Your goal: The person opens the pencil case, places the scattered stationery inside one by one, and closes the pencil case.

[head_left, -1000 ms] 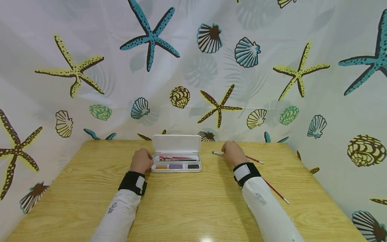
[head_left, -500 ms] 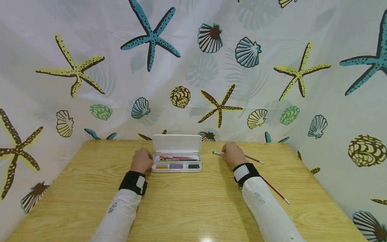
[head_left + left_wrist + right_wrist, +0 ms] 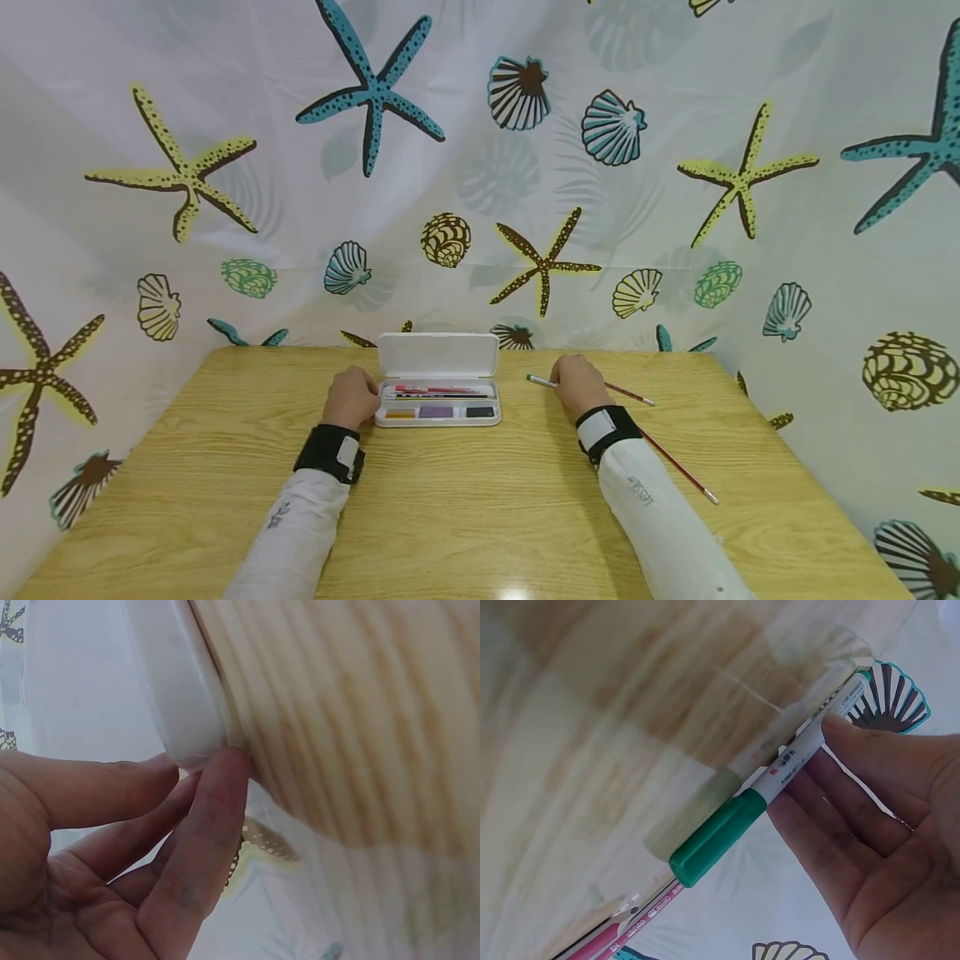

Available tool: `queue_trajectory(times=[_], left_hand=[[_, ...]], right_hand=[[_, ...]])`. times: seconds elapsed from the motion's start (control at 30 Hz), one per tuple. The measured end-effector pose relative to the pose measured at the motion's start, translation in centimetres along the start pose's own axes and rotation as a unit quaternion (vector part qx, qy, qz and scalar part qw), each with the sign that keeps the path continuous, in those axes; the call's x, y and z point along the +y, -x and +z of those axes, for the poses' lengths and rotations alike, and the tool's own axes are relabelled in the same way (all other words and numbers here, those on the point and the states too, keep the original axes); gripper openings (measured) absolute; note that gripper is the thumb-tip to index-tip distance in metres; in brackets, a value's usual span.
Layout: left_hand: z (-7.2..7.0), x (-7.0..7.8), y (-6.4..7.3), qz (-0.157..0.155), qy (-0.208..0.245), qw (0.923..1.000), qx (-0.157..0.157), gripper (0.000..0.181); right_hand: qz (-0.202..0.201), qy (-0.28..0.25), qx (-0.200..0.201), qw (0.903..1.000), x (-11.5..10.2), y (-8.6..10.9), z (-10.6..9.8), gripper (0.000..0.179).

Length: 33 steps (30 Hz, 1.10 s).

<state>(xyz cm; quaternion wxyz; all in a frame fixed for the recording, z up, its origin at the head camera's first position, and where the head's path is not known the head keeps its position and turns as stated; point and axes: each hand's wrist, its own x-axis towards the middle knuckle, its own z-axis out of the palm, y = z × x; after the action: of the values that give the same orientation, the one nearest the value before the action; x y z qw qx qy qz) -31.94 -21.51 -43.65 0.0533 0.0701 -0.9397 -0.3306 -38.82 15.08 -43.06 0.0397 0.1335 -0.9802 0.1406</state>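
At the middle back of the table lies an open white pencil case (image 3: pixel 438 422), its lid raised. Inside it are a few pencils (image 3: pixel 438 391) and small coloured blocks (image 3: pixel 436 412). My left hand (image 3: pixel 351 398) is at the case's left end. Thumb and finger pinch the case's end (image 3: pixel 187 690) in the left wrist view. To the right of the case, my right hand (image 3: pixel 579 385) pinches a white marker with a green cap (image 3: pixel 720 836) between thumb and fingers, low over the tabletop. In the head view that hand hides part of the marker (image 3: pixel 540 381).
One red pencil (image 3: pixel 632 394) lies just right of my right hand. Another red pencil (image 3: pixel 678 467) lies nearer, partly behind my right forearm. A white patterned cloth (image 3: pixel 450 200) with starfish and shells hangs behind the wooden table (image 3: pixel 465 517).
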Motion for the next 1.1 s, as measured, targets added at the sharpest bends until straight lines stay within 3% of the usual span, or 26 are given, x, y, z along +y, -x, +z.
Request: queue_trajectory(times=[0.27, 0.73, 1.1], left_hand=[[-0.3, 0.4, 0.4, 0.0, -0.003, 1.0, -0.001, 0.012], [-0.2, 0.4, 0.2, -0.013, 0.004, 0.9999, -0.009, 0.014], [-0.1, 0.2, 0.0, -0.009, 0.004, 0.9999, -0.006, 0.014]], right_hand=[[0.0, -0.001, 0.003, 1.0, 0.1, 0.2, -0.2, 0.018], [-0.006, -0.002, 0.004, 1.0, -0.2, 0.6, -0.4, 0.011], [-0.023, -0.013, 0.025, 0.9993, -2.8, 1.1, -2.6, 0.015]])
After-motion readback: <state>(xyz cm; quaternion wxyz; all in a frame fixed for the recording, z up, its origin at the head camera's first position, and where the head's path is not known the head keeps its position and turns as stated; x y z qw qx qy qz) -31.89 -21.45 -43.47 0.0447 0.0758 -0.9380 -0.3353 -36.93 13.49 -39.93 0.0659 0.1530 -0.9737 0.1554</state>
